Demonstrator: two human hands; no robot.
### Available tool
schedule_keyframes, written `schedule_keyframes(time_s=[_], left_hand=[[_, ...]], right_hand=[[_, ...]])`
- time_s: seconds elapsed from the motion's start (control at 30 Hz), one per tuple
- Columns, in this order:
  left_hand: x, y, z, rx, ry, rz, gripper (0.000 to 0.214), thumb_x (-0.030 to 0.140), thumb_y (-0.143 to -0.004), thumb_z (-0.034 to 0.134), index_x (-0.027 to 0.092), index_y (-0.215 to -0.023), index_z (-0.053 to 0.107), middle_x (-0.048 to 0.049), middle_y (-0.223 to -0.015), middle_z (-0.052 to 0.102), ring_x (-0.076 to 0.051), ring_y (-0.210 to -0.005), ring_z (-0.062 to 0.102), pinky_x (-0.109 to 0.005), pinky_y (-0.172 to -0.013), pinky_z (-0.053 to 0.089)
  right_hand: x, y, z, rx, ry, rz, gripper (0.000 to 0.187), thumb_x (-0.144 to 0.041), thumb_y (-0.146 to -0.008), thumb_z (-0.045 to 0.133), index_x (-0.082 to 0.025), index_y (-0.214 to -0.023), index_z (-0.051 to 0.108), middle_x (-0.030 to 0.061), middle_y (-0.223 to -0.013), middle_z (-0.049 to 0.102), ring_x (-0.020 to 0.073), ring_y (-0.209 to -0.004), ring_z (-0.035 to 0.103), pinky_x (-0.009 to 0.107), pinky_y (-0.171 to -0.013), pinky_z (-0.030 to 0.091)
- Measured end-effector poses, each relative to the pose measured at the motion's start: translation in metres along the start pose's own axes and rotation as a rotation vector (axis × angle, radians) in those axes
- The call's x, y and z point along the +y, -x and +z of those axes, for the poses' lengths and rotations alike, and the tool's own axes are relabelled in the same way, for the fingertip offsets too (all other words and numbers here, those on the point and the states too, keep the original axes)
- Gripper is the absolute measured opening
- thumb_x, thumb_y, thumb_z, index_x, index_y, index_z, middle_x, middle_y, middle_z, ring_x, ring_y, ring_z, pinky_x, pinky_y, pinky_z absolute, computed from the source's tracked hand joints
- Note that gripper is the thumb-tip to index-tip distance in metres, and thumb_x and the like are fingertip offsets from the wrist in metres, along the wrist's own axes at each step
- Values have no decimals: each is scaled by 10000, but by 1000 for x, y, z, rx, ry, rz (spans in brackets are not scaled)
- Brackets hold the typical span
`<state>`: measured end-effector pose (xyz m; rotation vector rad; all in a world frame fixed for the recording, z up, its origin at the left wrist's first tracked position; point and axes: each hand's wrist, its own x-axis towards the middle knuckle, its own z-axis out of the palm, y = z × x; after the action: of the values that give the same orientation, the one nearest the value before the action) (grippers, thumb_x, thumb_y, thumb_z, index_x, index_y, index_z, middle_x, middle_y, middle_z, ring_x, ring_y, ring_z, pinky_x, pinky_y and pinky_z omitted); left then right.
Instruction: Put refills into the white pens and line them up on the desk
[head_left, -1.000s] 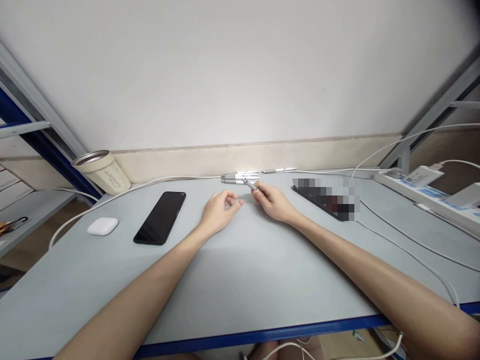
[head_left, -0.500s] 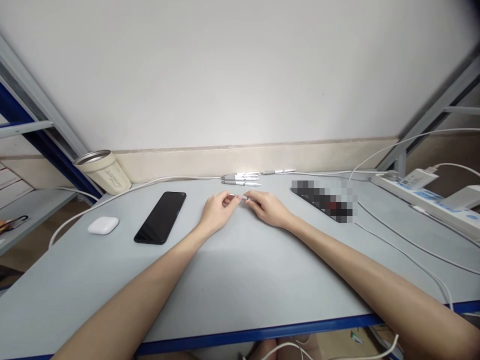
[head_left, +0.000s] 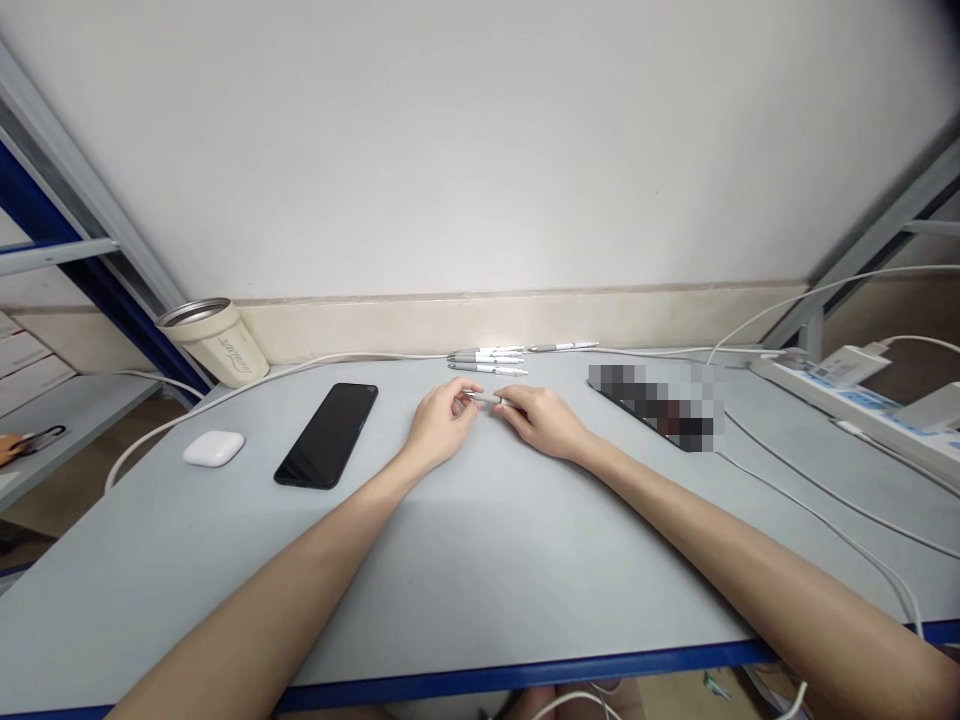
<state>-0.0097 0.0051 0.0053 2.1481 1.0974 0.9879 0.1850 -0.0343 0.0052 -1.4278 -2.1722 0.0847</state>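
Observation:
A slim pale pen (head_left: 486,400) lies level between my two hands, just above or on the grey tabletop. My left hand (head_left: 442,420) pinches its left end between thumb and fingers. My right hand (head_left: 546,420) grips the other end, thumb and fingertips closed on it. Fingers cover both ends, so I cannot tell whether it is one whole pen or parts of one. Behind my hands, several similar white-and-grey pens (head_left: 491,366) lie in a loose group near the wall.
A black phone (head_left: 328,436) and a white earbud case (head_left: 214,449) lie on the left. A cream tumbler (head_left: 232,345) stands behind them. To the right are a pixelated dark object (head_left: 660,408), loose white cables and a power strip (head_left: 862,395). A blue edge (head_left: 525,670) borders the table's front.
My fingertips have drawn slightly apart, and more of the pen shows between them. The whole view has shifted a little, with things appearing slightly farther right.

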Motion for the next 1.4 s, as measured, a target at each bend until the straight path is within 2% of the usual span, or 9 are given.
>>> schedule_keyframes(time_s=[0.2,0.37,0.5,0.6,0.73,0.97,1.1,1.2,1.4], left_hand=[[-1,-1,1,-29,-48,-46,286,421,-877,454,218,-909,654,-24,-796,668,-170,-763,586,-273,-688,449],[1,0,1,-14,-49,6,212,302,-837,510,232,-991,639,-12,-871,665,-157,-791,575,-280,-751,451],[1,1,1,-30,2,1,271,385,-785,593,242,-1013,621,-2,-929,670,-163,-848,572,-280,-781,452],[1,1,2,-26,-16,-47,295,467,-848,493,227,-935,641,-13,-820,674,-179,-820,577,-291,-740,451],[1,0,1,-50,-67,-54,315,406,-898,412,213,-830,652,-17,-708,660,-187,-769,576,-297,-699,438],[-1,0,0,17,-52,12,185,294,-861,496,231,-950,645,-20,-863,645,-170,-834,568,-292,-761,444],[-1,0,2,23,-7,-12,208,335,-832,551,233,-988,644,-28,-955,645,-172,-887,564,-291,-809,449],[-4,0,5,-22,-81,-17,262,415,-870,484,244,-924,674,-35,-836,655,-209,-900,550,-320,-783,442],[-4,0,5,-66,-159,48,290,374,-901,419,247,-840,672,-25,-758,664,-221,-858,516,-315,-709,414]], right_hand=[[0,1,1,1,28,-2,266,-324,-938,424,-205,-1089,608,80,-1038,680,201,-880,624,282,-730,438],[0,0,1,-21,18,-14,268,-315,-945,408,-199,-1073,613,78,-1016,679,192,-867,621,279,-723,438],[0,1,1,-21,11,-12,277,-313,-951,395,-199,-1084,610,80,-1024,675,192,-888,619,282,-747,443],[0,1,1,-21,18,-15,278,-322,-949,401,-201,-1084,612,82,-1027,675,194,-883,619,287,-753,446],[-1,1,1,-31,42,-21,277,-337,-947,410,-207,-1089,609,81,-1028,671,190,-859,619,284,-740,445],[-3,1,0,-6,99,6,249,-355,-948,407,-209,-1017,597,63,-936,648,162,-737,584,255,-647,405],[-7,1,-2,19,233,20,279,-375,-956,380,-203,-946,599,59,-850,613,156,-697,553,242,-584,346],[-9,1,-3,11,307,-6,302,-389,-962,363,-202,-949,600,60,-834,601,160,-717,550,241,-560,310],[-9,2,-5,-90,238,-33,312,-400,-975,339,-215,-909,581,29,-795,631,139,-645,540,240,-554,290]])
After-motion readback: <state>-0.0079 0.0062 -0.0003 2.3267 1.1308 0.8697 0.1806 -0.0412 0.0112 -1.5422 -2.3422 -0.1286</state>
